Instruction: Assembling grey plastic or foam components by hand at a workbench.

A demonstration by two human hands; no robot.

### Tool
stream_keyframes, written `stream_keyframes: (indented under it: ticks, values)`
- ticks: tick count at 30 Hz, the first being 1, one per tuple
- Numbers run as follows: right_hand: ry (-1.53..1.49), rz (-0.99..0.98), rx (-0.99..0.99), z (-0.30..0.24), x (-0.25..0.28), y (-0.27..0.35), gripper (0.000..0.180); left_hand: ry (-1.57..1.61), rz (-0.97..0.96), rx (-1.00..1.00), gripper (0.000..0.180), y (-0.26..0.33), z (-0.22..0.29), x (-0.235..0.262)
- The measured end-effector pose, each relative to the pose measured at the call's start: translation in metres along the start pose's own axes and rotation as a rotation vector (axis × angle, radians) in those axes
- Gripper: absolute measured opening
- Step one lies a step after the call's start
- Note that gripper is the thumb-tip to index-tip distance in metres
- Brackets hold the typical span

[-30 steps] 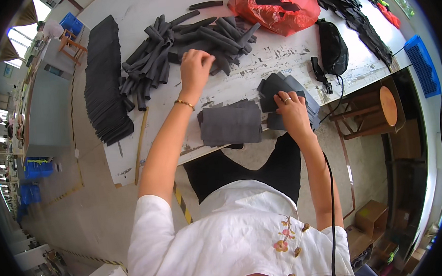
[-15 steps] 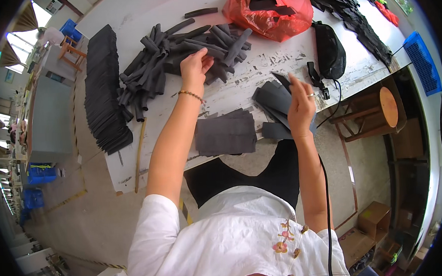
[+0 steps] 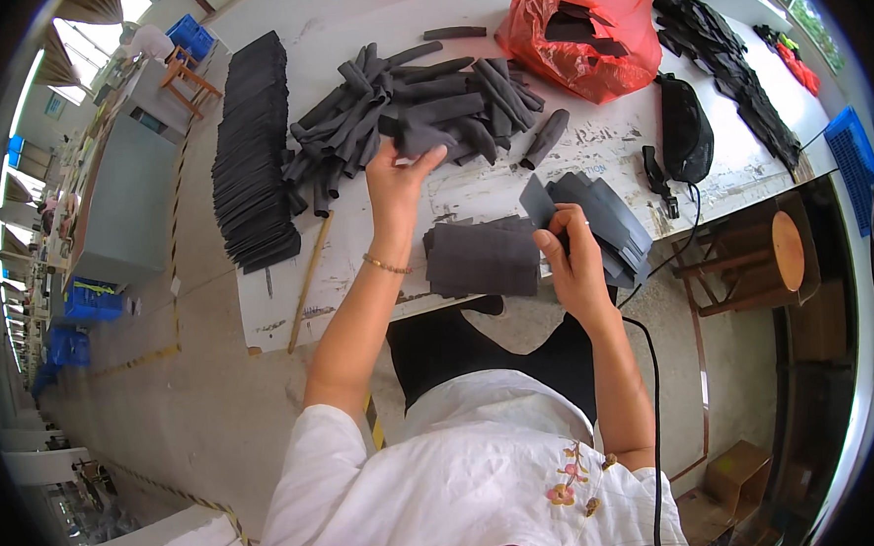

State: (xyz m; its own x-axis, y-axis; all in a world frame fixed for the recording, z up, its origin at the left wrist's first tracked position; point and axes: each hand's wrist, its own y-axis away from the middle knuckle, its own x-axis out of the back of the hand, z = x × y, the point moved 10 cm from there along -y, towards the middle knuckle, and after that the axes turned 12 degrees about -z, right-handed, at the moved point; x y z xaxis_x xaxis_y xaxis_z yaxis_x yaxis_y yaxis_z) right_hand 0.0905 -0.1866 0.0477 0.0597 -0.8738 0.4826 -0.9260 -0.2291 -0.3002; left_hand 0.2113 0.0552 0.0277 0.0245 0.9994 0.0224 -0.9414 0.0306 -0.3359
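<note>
My left hand point(image 3: 395, 181) is closed on a dark grey fabric piece point(image 3: 420, 137), thumb against its lower edge, at the near side of a heap of curled dark grey strips point(image 3: 355, 129). In my right hand point(image 3: 577, 261) a thin flat dark piece point(image 3: 536, 201) stands tilted up between thumb and fingers. Just left of that hand lies a neat stack of flat dark rectangles point(image 3: 483, 261) by the table's near edge. Fanned flat pieces point(image 3: 612, 226) spread beside and partly behind the right hand. One curled strip point(image 3: 547, 139) rests apart, right of the heap.
A long row of dark pieces point(image 3: 253, 154) lines the table's left side, with a wooden stick point(image 3: 311, 282) near it. Farther back are a red plastic bag point(image 3: 584, 63), a black pouch point(image 3: 684, 127) with a cable, and more dark pieces point(image 3: 728, 65). A wooden stool point(image 3: 787, 252) stands at right.
My left hand has closed on a fabric piece from the heap and drawn it slightly nearer. My right hand has moved toward the stack with its flat piece. A curled strip now lies apart.
</note>
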Motion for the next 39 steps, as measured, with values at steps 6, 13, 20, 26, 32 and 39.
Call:
stream_keyframes:
  ticks: [6, 13, 20, 26, 32, 39]
  values:
    - [0.039, -0.067, 0.064, -0.03, -0.008, 0.007, 0.019, 0.041, -0.062, 0.117, 0.013, 0.032, 0.015, -0.008]
    - [0.065, -0.018, 0.029, -0.038, -0.009, 0.009, 0.042, 0.45, -0.164, 0.2, 0.026, 0.049, -0.008, -0.02]
    - [0.289, -0.06, 0.158, -0.054, -0.019, 0.01, 0.046, 0.64, 0.031, 0.393, 0.029, 0.066, -0.049, -0.011]
    - [0.36, 0.013, 0.149, -0.052, -0.013, 0.015, 0.046, 1.051, 0.057, 0.524, 0.03, 0.073, -0.05, -0.036]
    - [0.361, 0.016, 0.152, -0.053, -0.016, 0.015, 0.042, 0.902, 0.083, 0.59, 0.029, 0.082, -0.063, -0.022]
    - [0.394, 0.009, 0.146, -0.053, -0.015, 0.016, 0.036, 0.786, 0.054, 0.539, 0.023, 0.081, -0.048, -0.028]
